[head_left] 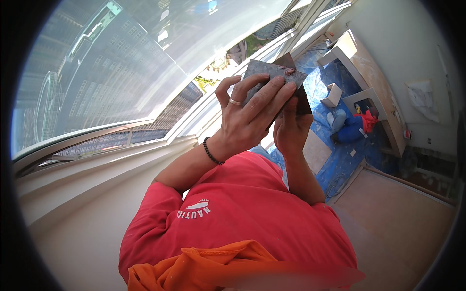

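Observation:
Both my hands are raised in front of my chest, near the window. My left hand (247,109), with a ring and a dark beaded bracelet, has its bent fingers over the face of a grey flat metal-looking plate (259,68). A reddish-brown smear marks the plate by its right corner. Under it, turned at an angle, is a dark brown square plate (304,103) whose corners stick out above and to the right. My right hand (293,133) holds this dark plate from below; its thumb points up and most of its fingers are hidden behind.
A large window (121,63) with a light sill (111,167) runs along my left, with buildings outside. At right, a wooden cabinet (383,82) stands by blue floor sheeting (318,114). Blue and red fabric (352,134) lies beside it. A brown board (388,218) is at lower right.

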Demonstrator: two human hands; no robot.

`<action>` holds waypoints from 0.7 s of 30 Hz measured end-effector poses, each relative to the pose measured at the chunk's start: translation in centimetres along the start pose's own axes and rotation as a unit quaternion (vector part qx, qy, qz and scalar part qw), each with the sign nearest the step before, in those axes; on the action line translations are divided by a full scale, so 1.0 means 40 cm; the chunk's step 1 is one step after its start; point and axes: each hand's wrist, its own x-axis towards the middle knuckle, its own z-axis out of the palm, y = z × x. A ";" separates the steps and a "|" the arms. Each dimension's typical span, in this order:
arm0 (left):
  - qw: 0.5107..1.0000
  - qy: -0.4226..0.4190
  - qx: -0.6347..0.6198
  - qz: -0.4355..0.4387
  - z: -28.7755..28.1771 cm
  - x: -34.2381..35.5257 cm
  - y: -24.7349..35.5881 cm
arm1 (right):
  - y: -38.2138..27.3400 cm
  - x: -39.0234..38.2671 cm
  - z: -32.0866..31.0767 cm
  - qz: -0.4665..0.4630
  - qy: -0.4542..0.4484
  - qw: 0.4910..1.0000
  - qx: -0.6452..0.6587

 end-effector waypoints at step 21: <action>0.197 -0.016 -0.872 -0.447 0.085 -0.137 -0.183 | 0.042 0.038 0.081 -0.407 -0.238 0.754 -0.458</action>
